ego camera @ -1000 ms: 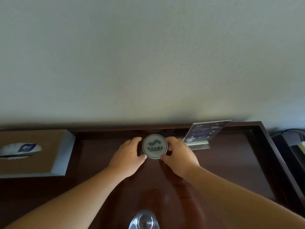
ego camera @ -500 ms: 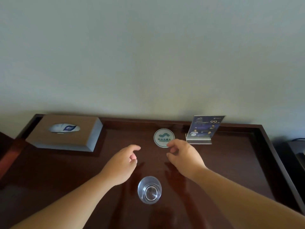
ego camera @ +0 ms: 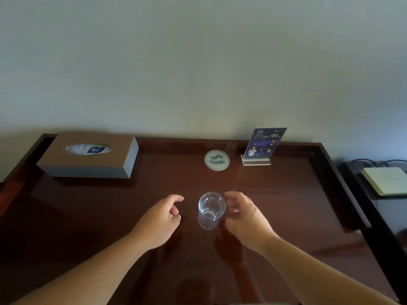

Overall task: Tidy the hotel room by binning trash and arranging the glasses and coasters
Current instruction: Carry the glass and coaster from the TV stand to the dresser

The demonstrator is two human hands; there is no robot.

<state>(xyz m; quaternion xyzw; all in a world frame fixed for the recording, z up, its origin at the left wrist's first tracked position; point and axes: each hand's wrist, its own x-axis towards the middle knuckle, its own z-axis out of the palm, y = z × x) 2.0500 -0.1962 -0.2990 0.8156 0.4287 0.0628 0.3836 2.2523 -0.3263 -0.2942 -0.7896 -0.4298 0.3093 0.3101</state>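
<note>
A clear drinking glass (ego camera: pixel 211 211) stands upright in the middle of the dark wooden table (ego camera: pixel 88 216). My right hand (ego camera: pixel 246 216) is just to its right, fingers curled and apart, close to the glass wall but not clearly gripping it. My left hand (ego camera: pixel 159 219) hovers a short way to the left of the glass, fingers loosely bent, holding nothing. A round white coaster (ego camera: pixel 217 160) with a green logo lies flat near the back edge of the table, beyond the glass.
A brown tissue box (ego camera: pixel 88 159) sits at the back left. A blue card in a stand (ego camera: pixel 262 148) is at the back right beside the coaster. The table has a raised rim (ego camera: pixel 343 183). A pale notepad (ego camera: pixel 387 180) lies on a dark unit to the right.
Both hands let go of the coaster at the back and drew toward me, ending on either side of the glass. The view tilted down, showing more of the table.
</note>
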